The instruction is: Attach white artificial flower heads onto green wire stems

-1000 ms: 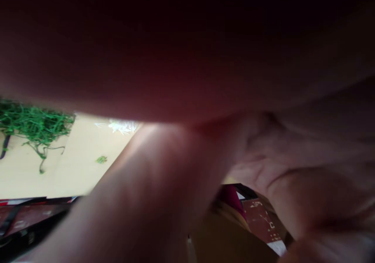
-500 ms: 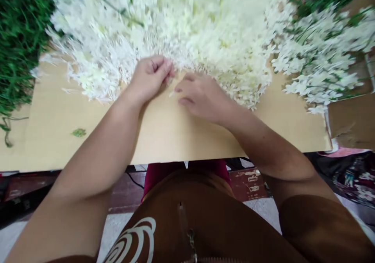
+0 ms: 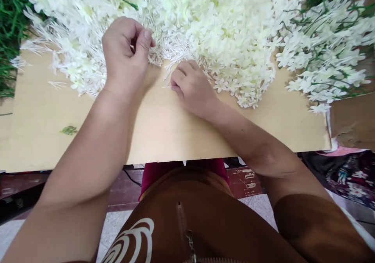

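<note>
A big heap of white artificial flowers covers the far part of the tan board. My left hand is raised over the left part of the heap, thumb and fingers pinched together; whatever is between them is too small to make out. Thin white stamens lie at the heap's near edge, between my hands. My right hand rests on the board just in front of them, its fingers curled, with a thin white stem poking out at the fingertips.
Green artificial foliage lies at the far left. White flowers on green stems sit at the right beside a cardboard box. A small green scrap lies on the board at the left. Patterned dark cloth hangs at the lower right.
My left hand has moved left and away from me, up over the flowers, apart from my right hand. My right hand has stayed near its place, its fingers now more curled.
</note>
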`<state>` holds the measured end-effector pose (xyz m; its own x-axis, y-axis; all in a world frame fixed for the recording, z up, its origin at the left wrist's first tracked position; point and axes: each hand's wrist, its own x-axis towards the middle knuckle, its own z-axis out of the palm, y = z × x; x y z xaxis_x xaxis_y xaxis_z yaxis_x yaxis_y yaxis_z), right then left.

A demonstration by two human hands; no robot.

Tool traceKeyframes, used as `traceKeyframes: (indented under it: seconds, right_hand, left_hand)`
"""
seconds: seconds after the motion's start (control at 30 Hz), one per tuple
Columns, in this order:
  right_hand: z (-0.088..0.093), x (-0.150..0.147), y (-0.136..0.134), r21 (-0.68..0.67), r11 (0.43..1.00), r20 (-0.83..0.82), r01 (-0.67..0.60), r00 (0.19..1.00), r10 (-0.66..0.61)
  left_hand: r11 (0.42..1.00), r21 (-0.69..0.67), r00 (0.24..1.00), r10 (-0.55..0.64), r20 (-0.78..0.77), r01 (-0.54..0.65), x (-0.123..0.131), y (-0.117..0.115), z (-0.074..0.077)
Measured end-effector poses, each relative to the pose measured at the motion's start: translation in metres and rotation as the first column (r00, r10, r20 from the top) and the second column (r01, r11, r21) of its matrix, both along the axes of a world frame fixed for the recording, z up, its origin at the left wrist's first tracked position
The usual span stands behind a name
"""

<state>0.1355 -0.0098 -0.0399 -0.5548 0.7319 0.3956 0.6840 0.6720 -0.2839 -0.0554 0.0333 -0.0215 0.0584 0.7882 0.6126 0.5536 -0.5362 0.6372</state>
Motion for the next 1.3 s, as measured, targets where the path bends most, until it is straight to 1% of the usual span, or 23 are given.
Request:
traceKeyframes:
  seconds: [0.07,0.13,0.2,0.27,0.33,0.47,0.53,0.67,0.77,0.83,0.93,1.07,1.13,1.2,1.27,1.3]
  right_hand:
    - [0.000,0.004,0.000,-0.012,1.000,-0.086,0.011,0.996,-0.012]
    - [0.001,0.009,0.001,-0.048,0.999,-0.171,0.019,0.985,-0.027]
    - [0.003,0.013,0.000,-0.098,0.995,-0.235,0.018,0.971,-0.041]
    - [0.007,0.016,-0.002,-0.144,0.989,-0.289,0.022,0.955,-0.064]
    - [0.011,0.016,-0.003,-0.170,0.985,-0.332,0.033,0.939,-0.089]
    - [0.019,0.015,-0.007,-0.195,0.980,-0.377,0.050,0.918,-0.122]
    - [0.021,0.015,-0.008,-0.201,0.978,-0.383,0.062,0.914,-0.137]
    - [0.022,0.016,-0.007,-0.216,0.973,-0.385,0.079,0.909,-0.159]
    - [0.020,0.018,-0.005,-0.218,0.972,-0.394,0.089,0.903,-0.171]
    - [0.021,0.019,-0.004,-0.221,0.971,-0.412,0.094,0.893,-0.181]
    - [0.024,0.020,-0.004,-0.230,0.969,-0.459,0.091,0.867,-0.191]
    - [0.027,0.022,-0.003,-0.228,0.970,-0.524,0.087,0.829,-0.197]
    - [0.028,0.023,-0.002,-0.231,0.970,-0.545,0.080,0.815,-0.197]
    - [0.026,0.023,-0.001,-0.239,0.970,-0.567,0.051,0.803,-0.182]
    - [0.024,0.023,0.000,-0.251,0.968,-0.593,0.012,0.788,-0.163]
    - [0.023,0.022,0.000,-0.265,0.964,-0.602,-0.005,0.782,-0.161]
  left_hand:
    - [0.997,-0.032,0.997,0.068,-0.048,-0.070,-0.004,-0.003,0.003]
    - [0.991,-0.093,0.994,0.091,-0.058,-0.096,-0.007,-0.005,0.005]
    - [0.986,-0.149,0.996,0.074,-0.050,-0.080,-0.008,-0.005,0.005]
    - [0.986,-0.160,0.997,0.048,-0.053,-0.056,-0.008,-0.004,0.005]
    - [0.987,-0.155,0.995,0.038,-0.096,-0.052,-0.006,-0.004,0.004]
    - [0.970,-0.231,0.978,0.020,-0.207,-0.068,-0.005,-0.008,0.007]
    - [0.968,-0.236,0.968,0.022,-0.250,-0.083,-0.005,-0.012,0.008]
    - [0.968,-0.203,0.923,0.062,-0.379,-0.149,-0.005,-0.015,0.007]
    - [0.947,-0.243,0.885,0.077,-0.460,-0.209,-0.003,-0.013,0.006]
    - [0.936,-0.267,0.874,0.077,-0.480,-0.228,-0.001,-0.013,0.007]
    - [0.936,-0.275,0.881,0.068,-0.468,-0.218,0.001,-0.013,0.009]
    - [0.949,-0.247,0.931,0.103,-0.350,-0.198,-0.001,-0.012,0.010]
    - [0.954,-0.208,0.951,0.156,-0.266,-0.215,-0.006,-0.011,0.010]
    - [0.954,-0.162,0.954,0.219,-0.205,-0.254,-0.013,-0.010,0.011]
    - [0.938,-0.113,0.934,0.302,-0.192,-0.326,-0.023,-0.009,0.013]
    - [0.921,-0.092,0.913,0.356,-0.200,-0.379,-0.028,-0.008,0.014]
